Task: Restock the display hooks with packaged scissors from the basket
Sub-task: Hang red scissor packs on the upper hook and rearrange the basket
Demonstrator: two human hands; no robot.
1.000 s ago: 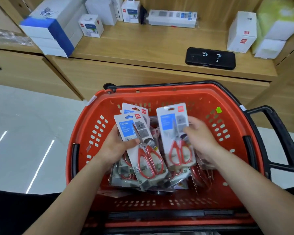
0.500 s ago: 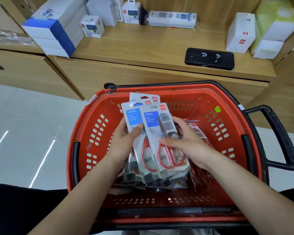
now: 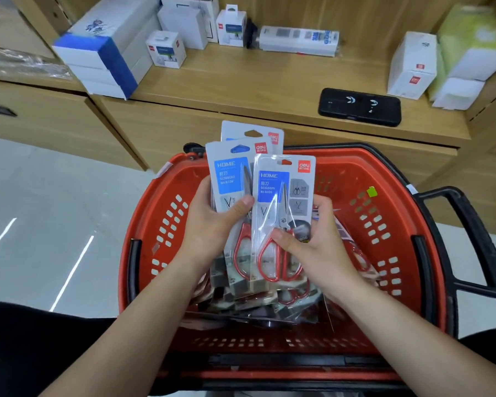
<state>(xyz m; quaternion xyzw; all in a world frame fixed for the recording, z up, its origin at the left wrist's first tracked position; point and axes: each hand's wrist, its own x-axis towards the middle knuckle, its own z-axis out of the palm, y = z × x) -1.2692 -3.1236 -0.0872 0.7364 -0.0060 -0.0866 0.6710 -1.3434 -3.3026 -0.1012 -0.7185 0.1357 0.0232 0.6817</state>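
Observation:
A red plastic basket (image 3: 166, 224) with black handles stands below me, and several packaged scissors (image 3: 292, 302) lie in its bottom. Above it I hold a fanned stack of scissor packs with red handles and blue HOME labels. My left hand (image 3: 209, 224) grips the left packs (image 3: 226, 179), thumb across their front. My right hand (image 3: 315, 247) holds the front pack (image 3: 281, 196) from the right side, thumb on the red handles. A third pack (image 3: 252, 133) peeks out behind the others. No display hooks are in view.
A wooden shelf (image 3: 269, 75) runs behind the basket with white boxes (image 3: 109, 53) at left, a white box (image 3: 413, 67) at right and a black phone (image 3: 360, 106). Grey floor (image 3: 40, 210) lies to the left. The basket's black pull handle (image 3: 476, 233) sticks out right.
Both hands have lifted the packs up out of the basket and brought them together into one stack. The right-hand pack now overlaps the left ones.

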